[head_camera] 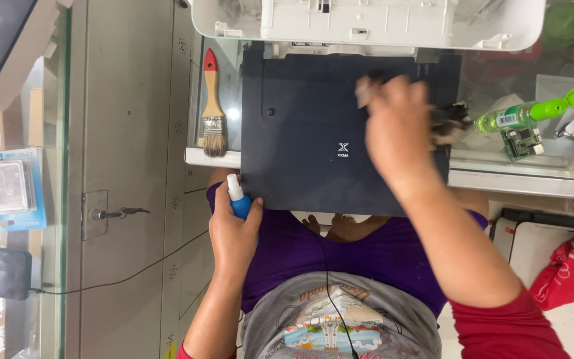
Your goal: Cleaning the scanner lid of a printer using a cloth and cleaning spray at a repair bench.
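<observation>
The right hand (398,129) presses a crumpled cloth (367,90) onto the dark printer lid (307,139) lying on the glass worktop (533,174), while the left hand (232,234) grips a blue spray bottle (238,198) at the lid's near edge, a paintbrush (212,106) to its left and a green bottle (533,112) to its right.
</observation>
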